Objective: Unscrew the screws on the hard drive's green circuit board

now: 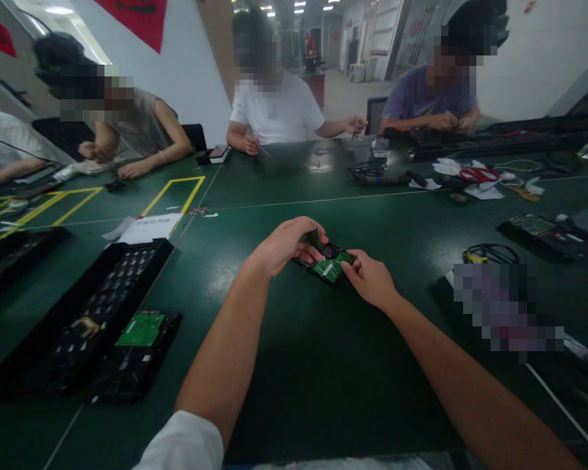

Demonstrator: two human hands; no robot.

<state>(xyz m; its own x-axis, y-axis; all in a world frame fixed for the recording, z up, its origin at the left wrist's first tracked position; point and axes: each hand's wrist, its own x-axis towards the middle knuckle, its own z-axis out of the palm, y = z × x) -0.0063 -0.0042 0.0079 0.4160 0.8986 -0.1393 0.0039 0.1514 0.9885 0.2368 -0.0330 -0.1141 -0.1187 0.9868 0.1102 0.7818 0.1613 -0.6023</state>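
Note:
A hard drive [330,269] with a green circuit board on its upper face rests on the dark green table in front of me. My right hand [371,277] grips its right edge between thumb and fingers. Over the drive's left part, my left hand [294,247] is curled with the fingertips drawn together. Something small and dark with a yellowish bit shows between those fingers, but I cannot make out what it is. The left hand's lower fingers touch or nearly touch the circuit board.
A long black tray [91,313] stands at left, beside more drives [140,329] with a green board. A white paper [151,227] lies behind it. On the right are another drive [536,228] and coiled cables [492,253]. Several people [279,108] work across the table.

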